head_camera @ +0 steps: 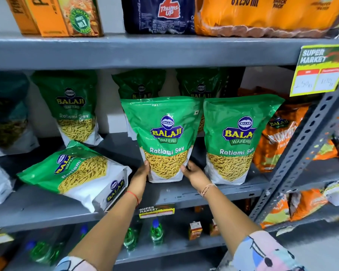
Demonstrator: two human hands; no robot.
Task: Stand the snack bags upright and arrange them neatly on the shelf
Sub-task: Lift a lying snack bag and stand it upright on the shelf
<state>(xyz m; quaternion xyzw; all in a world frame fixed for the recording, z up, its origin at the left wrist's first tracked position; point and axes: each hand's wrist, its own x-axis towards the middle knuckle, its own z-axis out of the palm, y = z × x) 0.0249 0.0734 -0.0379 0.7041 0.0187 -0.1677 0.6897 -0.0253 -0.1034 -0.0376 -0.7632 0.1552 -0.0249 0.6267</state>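
Note:
A green Balaji Ratlami Sev bag [162,133] stands upright near the front of the grey middle shelf [204,194]. My left hand [140,176] grips its lower left edge and my right hand [194,174] grips its lower right edge. A second green bag [237,137] stands upright just to its right, touching it. To the left, a third green bag [76,173] lies tipped over on the shelf, its base toward the front. Behind, more green bags [72,106] stand upright in the back row, two of them partly hidden.
Orange snack bags [276,137] stand at the right, beside a perforated grey upright [309,137] carrying a yellow price tag [319,73]. Dark teal bags [6,112] fill the far left. Drink packs sit on the shelf above, green bottles [156,231] on the shelf below.

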